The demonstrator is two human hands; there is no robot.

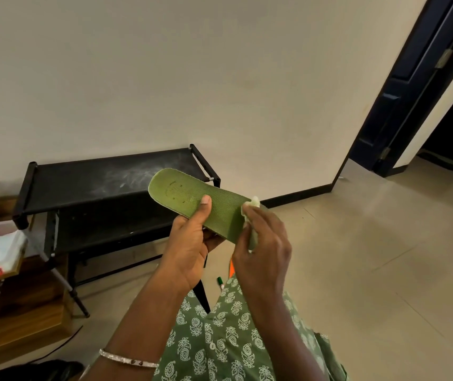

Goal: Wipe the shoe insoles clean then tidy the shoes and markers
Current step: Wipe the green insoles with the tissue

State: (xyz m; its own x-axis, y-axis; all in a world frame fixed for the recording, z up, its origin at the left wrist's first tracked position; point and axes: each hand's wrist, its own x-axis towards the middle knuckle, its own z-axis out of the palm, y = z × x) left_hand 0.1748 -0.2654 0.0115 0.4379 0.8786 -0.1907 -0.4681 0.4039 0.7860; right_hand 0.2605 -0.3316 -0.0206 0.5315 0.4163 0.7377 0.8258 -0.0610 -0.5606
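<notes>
The left hand (189, 243) grips the flat green textured insole (184, 195) from below with the thumb on top, holding it in the air near the black metal rack (82, 185). The right hand (263, 248) pinches a small pale tissue wad (252, 204) at the insole's right end. To clean well, I think it is best to press firmly, stroke along the whole length, and wipe under the thumb too.

Cream wall (192, 64), beige tiled floor (384, 257), black rack (96, 182), dark door (412, 78) right.

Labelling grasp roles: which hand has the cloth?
The right hand: it pinches the white cloth against one end of the green insole. The left hand has no cloth; it only grips the insole, thumb on top.
</notes>
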